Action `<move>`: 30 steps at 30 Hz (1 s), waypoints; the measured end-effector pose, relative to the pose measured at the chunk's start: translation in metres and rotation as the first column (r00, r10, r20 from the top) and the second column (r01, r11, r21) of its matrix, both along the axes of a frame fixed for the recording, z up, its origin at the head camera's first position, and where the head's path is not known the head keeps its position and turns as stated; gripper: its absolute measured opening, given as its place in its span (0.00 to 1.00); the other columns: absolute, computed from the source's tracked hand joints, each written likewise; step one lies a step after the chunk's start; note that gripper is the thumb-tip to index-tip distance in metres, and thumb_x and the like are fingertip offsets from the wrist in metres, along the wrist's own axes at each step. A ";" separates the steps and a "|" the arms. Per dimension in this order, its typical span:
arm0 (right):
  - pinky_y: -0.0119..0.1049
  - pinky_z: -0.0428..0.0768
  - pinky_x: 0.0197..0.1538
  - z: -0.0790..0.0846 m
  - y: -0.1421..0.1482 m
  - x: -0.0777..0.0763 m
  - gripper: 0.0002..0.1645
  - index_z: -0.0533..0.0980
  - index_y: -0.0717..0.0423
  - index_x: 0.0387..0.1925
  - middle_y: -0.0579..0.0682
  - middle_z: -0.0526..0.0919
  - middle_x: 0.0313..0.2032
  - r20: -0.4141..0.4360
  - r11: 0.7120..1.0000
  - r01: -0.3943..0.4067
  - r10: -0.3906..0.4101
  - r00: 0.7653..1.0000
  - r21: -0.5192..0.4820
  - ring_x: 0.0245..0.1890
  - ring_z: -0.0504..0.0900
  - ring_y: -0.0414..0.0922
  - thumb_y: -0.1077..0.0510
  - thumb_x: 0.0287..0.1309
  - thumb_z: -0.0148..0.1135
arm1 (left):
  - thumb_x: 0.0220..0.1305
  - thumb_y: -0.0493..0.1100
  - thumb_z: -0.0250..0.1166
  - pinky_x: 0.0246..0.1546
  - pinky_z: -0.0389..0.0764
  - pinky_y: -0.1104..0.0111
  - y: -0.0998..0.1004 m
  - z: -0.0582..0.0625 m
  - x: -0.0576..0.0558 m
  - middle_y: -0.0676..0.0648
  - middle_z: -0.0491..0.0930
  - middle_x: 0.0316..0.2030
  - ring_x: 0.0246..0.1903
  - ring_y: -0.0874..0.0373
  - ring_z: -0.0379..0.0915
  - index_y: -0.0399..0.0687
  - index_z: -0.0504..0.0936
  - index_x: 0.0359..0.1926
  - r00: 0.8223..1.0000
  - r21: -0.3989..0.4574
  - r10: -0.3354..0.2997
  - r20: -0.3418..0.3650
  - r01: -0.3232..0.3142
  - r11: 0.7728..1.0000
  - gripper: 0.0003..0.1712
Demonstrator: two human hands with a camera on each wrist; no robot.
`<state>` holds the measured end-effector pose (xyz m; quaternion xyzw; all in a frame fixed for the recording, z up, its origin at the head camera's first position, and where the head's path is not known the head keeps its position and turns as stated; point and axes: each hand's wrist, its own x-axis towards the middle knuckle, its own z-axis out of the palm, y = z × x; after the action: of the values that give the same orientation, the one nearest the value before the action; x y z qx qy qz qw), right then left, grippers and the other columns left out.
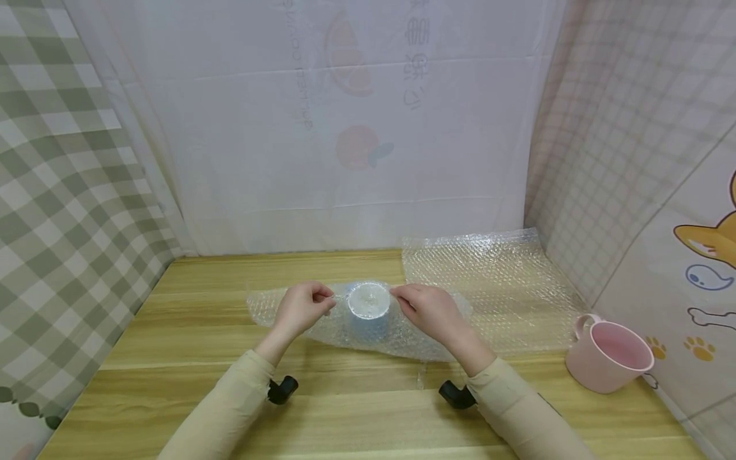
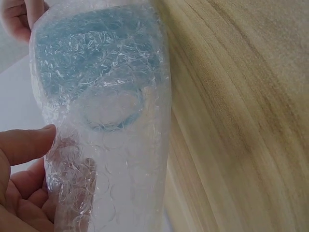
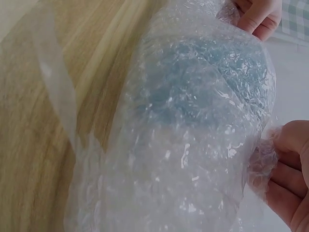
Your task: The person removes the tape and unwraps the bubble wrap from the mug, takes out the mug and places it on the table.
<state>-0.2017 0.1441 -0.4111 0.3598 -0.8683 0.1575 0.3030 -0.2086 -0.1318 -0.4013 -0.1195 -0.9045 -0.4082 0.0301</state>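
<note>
A blue mug stands on the table inside a sheet of bubble wrap; its looped handle shows through the film in the left wrist view. On the mug's left side, my left hand pinches the upper edge of the wrap between thumb and fingers. Across from it, my right hand grips a gathered bit of the wrap's edge just right of the mug. The wrap spreads out beyond both sides of the mug, under the hands.
A second bubble wrap sheet lies flat at the back right of the wooden table. At the right edge stands a pink mug. Cloth curtains close off the back and both sides.
</note>
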 end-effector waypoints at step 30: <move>0.38 0.81 0.29 0.009 -0.007 -0.005 0.10 0.85 0.61 0.37 0.53 0.88 0.33 0.113 0.986 0.148 -0.140 0.984 -0.072 0.27 0.85 0.46 0.71 0.54 0.66 | 0.62 0.40 0.70 0.29 0.79 0.64 -0.003 -0.001 0.002 0.54 0.82 0.26 0.25 0.62 0.78 0.42 0.86 0.38 1.000 0.018 -0.013 -0.015 0.013 1.000 0.06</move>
<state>-0.2068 0.1372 -0.4026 0.2746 -0.9000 0.1891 0.2809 -0.2061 -0.1343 -0.4028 -0.1281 -0.8997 -0.4157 0.0354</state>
